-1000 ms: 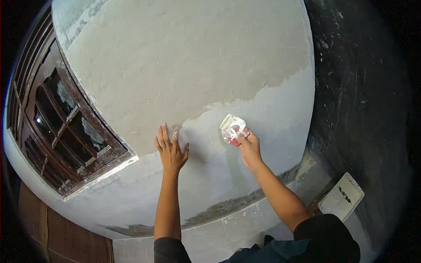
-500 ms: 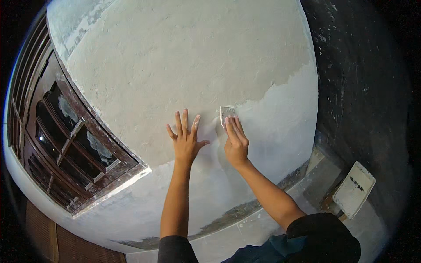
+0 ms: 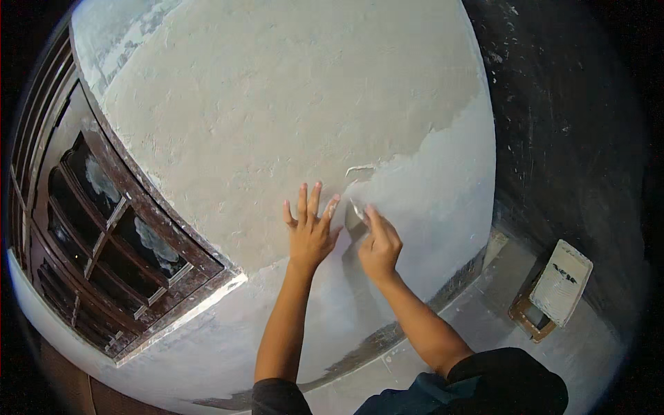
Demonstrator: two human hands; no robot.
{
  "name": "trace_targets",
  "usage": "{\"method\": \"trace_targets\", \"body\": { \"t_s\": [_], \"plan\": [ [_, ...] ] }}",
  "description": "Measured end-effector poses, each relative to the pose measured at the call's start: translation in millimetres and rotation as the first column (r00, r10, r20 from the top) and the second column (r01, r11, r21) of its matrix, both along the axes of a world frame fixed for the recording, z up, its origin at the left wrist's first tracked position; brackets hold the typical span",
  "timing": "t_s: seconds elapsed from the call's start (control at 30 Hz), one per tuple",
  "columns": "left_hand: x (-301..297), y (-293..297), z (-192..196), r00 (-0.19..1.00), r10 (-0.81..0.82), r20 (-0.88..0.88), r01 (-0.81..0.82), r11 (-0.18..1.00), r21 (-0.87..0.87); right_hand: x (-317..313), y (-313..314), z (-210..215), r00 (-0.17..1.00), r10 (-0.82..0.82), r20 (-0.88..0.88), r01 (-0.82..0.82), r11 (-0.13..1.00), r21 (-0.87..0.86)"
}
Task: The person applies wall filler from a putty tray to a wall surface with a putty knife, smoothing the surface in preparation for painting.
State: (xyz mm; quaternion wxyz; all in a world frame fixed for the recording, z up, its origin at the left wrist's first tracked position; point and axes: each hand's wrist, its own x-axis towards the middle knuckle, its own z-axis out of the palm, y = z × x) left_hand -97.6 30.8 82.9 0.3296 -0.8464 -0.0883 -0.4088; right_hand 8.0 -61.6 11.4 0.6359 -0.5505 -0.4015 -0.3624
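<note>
Right grip (image 3: 380,245) holds scraper (image 3: 357,209) near coat edge (image 3: 408,155); pale wall (image 3: 443,200) extends rightward.

Pale wall (image 3: 290,104) moderately bright (soft shadows); edges bowed, corners black.

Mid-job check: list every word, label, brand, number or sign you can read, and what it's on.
No readable text anywhere.
White tray: dark marks, too small to tell whether writing or smears.
Scraper in the right hand: nothing legible.
Wall: no lettering seen.
Window: no lettering seen.
</note>
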Motion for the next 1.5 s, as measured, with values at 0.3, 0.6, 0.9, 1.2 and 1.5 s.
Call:
{"method": "trace_targets", "body": {
  "t_s": [0.3, 0.6, 0.9, 1.2, 1.5],
  "plan": [
    [30.7, -21.0, 67.7, 0.948, 0.269, -0.171, -0.283, 0.957, -0.069, 71.2, -20.7, 41.7, 0.268, 0.773, -0.575, -0.626, 0.593, 0.506],
    [40.4, -22.4, 91.7, 0.912, 0.370, -0.175, -0.388, 0.919, -0.077, 93.2, -5.0, 57.1, 0.900, 0.252, -0.355, -0.206, 0.965, 0.162],
    [36.4, -20.6, 80.7, 0.908, 0.407, -0.098, -0.419, 0.894, -0.163, 113.2, 10.5, 61.4, 0.972, 0.076, -0.220, -0.047, 0.990, 0.134],
    [32.2, -12.1, 66.1, 0.921, 0.390, 0.016, -0.377, 0.898, -0.228, 105.6, 26.8, 63.4, 0.977, 0.166, -0.131, -0.129, 0.959, 0.254],
    [31.6, -9.0, 55.8, 0.935, 0.321, 0.149, -0.298, 0.942, -0.153, 62.6, 29.8, 79.7, 0.934, 0.352, -0.056, -0.343, 0.931, 0.125]
  ]
}}
